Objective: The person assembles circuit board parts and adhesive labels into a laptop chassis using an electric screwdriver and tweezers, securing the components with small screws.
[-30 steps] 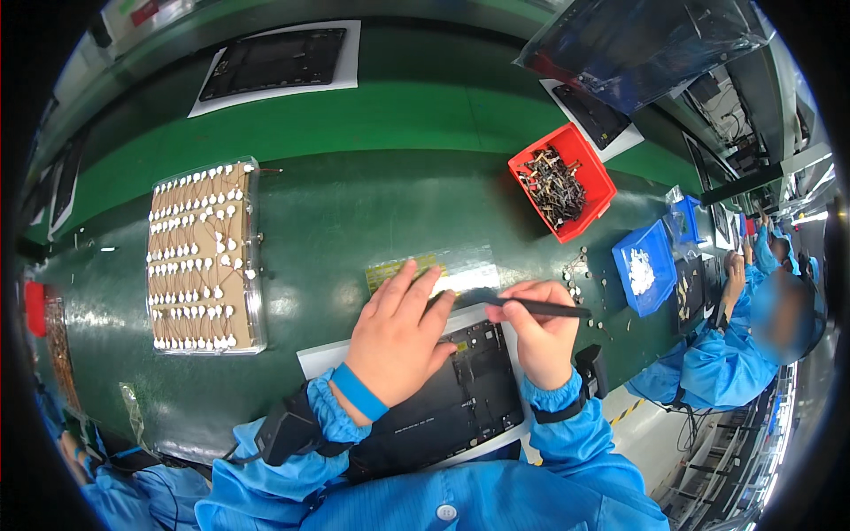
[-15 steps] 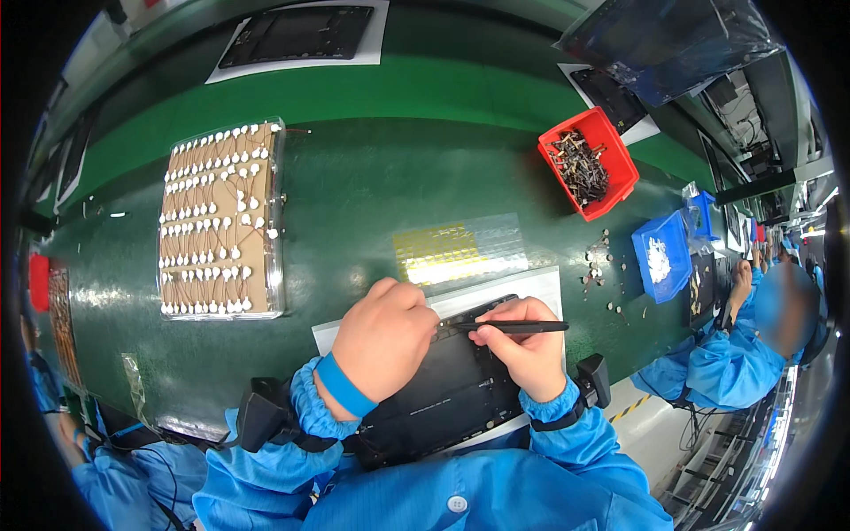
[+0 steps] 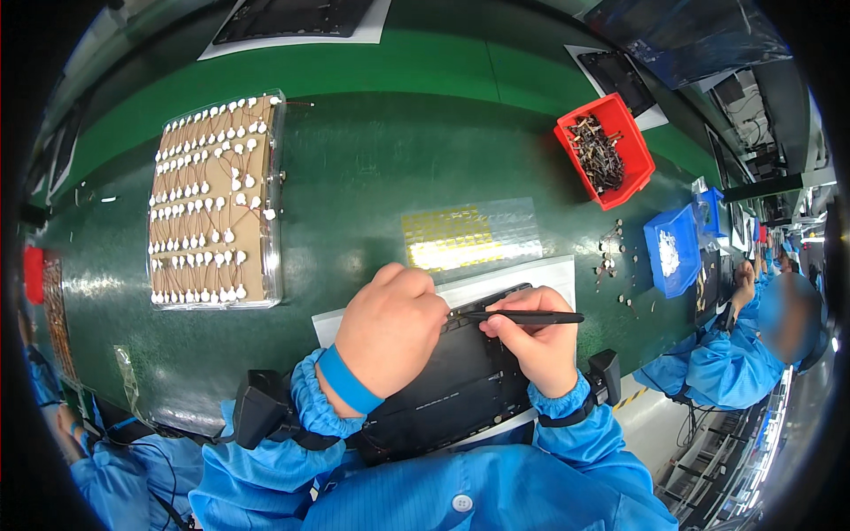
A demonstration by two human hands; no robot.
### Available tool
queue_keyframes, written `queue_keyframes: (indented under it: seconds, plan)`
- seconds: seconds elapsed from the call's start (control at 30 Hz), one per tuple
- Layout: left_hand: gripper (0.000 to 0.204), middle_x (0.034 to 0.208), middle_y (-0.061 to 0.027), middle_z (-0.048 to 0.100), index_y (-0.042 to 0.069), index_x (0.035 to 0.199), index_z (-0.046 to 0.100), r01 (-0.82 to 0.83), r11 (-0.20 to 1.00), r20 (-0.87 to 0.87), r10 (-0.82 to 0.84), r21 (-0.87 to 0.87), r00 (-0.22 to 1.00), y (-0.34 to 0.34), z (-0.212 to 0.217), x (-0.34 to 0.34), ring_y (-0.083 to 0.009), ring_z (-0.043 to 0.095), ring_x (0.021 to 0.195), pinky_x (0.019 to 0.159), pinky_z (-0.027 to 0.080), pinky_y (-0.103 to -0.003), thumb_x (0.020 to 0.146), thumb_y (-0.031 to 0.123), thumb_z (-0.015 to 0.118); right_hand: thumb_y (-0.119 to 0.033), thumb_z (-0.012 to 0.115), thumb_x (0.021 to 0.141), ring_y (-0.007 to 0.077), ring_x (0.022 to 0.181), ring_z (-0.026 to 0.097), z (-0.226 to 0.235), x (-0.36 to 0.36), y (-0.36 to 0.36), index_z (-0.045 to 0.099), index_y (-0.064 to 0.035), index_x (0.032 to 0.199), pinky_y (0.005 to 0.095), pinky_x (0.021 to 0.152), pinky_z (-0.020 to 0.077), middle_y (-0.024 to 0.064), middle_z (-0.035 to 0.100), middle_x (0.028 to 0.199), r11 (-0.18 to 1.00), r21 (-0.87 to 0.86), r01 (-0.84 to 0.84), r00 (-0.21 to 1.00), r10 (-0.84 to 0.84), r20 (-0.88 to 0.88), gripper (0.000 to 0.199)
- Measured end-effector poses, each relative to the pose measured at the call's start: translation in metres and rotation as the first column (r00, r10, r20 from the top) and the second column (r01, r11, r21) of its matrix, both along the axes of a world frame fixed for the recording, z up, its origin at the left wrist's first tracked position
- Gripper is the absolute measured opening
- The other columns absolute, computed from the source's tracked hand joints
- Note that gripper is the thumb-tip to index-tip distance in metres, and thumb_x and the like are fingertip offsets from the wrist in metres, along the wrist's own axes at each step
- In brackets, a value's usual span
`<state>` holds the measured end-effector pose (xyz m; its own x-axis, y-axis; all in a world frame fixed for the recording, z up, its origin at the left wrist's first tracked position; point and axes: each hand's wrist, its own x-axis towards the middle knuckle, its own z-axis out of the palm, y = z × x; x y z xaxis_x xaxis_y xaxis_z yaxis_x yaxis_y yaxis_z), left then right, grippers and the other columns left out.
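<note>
A black tablet-like panel lies on a white sheet in front of me. My right hand is closed in a pen grip round a slim black pen-shaped tool. The tool's tip points left and meets the panel near its far edge. Beside that tip rests my left hand, its fingers curled together at the panel's far edge. Whatever those fingers pinch, if anything, is hidden. Just beyond my hands lies a clear sheet with rows of yellow stickers.
At left stands a clear tray with rows of white round parts on wires. A red bin of small dark parts and a blue bin of white pieces stand at right, with loose parts nearby. A co-worker sits at far right.
The whole view has shifted slightly, so the bins and tray sit higher in it. Both hands stay at the panel's far edge, and the black tool is still in my right hand.
</note>
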<state>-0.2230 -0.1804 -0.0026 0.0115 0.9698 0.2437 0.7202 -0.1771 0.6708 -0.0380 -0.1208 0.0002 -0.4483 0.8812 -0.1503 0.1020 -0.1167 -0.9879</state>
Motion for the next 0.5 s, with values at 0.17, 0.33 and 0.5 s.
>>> queue_keyframes:
  seconds: [0.17, 0.33, 0.5]
  plan:
    - [0.010, 0.075, -0.0058, 0.054, 0.005, 0.073, 0.064, -0.006, 1.000, -0.003, 0.006, -0.005, 1.000, -0.0004, 0.0010, 0.0002, -0.0259, 0.052, 0.075, 0.065, 0.045, -0.035, 0.063, 0.001, 0.066, 0.011, 0.061, 0.074, 0.0193, 0.072, 0.063, -0.0005, 0.0000, -0.0001, 0.049, 0.0040, 0.084, 0.0284, 0.066, 0.0540, 0.0155, 0.058, 0.087, 1.000, 0.017, -0.010, 1.000, 0.010, -0.013, 0.018]
    - [0.011, 0.075, -0.0061, 0.054, 0.005, 0.073, 0.064, -0.008, 1.000, 0.000, 0.008, 0.000, 1.000, -0.0006, 0.0011, -0.0001, -0.0259, 0.052, 0.075, 0.066, 0.045, -0.035, 0.063, 0.001, 0.066, 0.005, 0.068, 0.071, 0.0126, 0.074, 0.060, 0.0015, -0.0018, -0.0010, 0.055, 0.0018, 0.083, 0.0236, 0.066, 0.0495, 0.0102, 0.062, 0.085, 0.998, -0.060, 0.033, 0.998, -0.036, -0.048, 0.018]
    - [0.013, 0.076, -0.0055, 0.054, 0.006, 0.074, 0.064, -0.003, 0.999, 0.003, 0.003, 0.032, 1.000, -0.0003, 0.0002, 0.0030, -0.0258, 0.053, 0.077, 0.066, 0.046, -0.035, 0.063, 0.001, 0.065, 0.005, 0.068, 0.072, 0.0124, 0.074, 0.060, -0.0018, -0.0008, -0.0005, 0.056, 0.0015, 0.083, 0.0234, 0.066, 0.0494, 0.0100, 0.062, 0.085, 0.999, -0.035, 0.040, 0.998, -0.042, -0.050, 0.017]
